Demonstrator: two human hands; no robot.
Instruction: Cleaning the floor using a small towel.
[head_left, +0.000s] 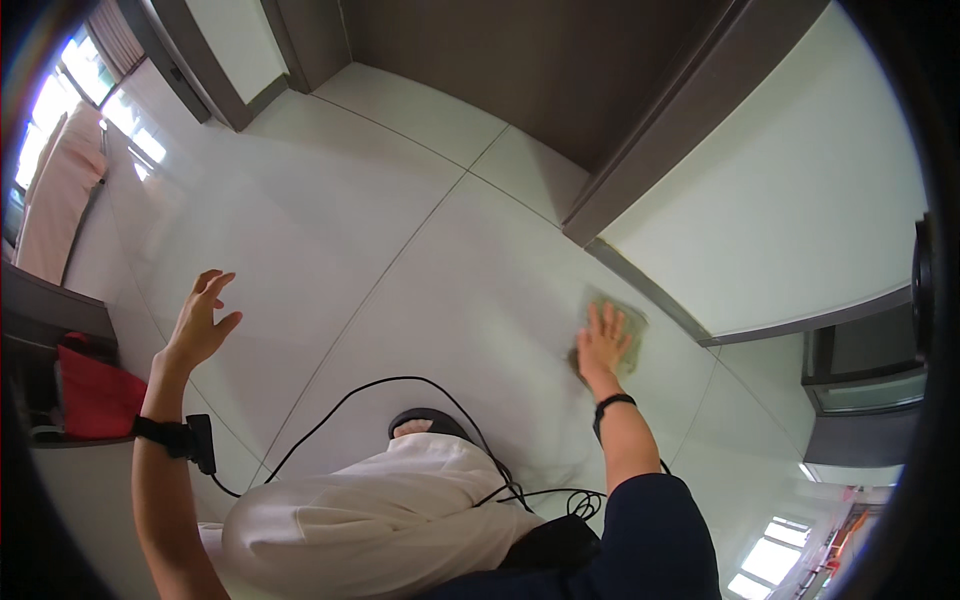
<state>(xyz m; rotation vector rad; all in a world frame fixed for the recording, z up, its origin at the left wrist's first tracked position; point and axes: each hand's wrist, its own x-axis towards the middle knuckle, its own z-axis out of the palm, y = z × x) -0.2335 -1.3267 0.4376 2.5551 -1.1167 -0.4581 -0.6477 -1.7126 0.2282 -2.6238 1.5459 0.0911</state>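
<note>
My right hand (603, 345) lies flat with fingers spread on a greenish-grey cloth (638, 322). The cloth is spread on the pale tiled floor (400, 310), close to the foot of a white wall, and its outline is slightly blurred. My palm and fingers cover the middle of it. Over on the left, my left hand (200, 318) hangs in the air above the floor, its fingers loosely bent and apart, holding nothing. A black device (200, 443) is strapped to the left forearm, and a black band (613, 402) circles the right wrist.
A black cable (400, 379) loops across the floor past my sandalled foot (430, 425) and coils near my right arm. A brown door frame (650, 150) and the white wall (780, 200) bound the right side. A red bag (95, 390) sits at the left edge.
</note>
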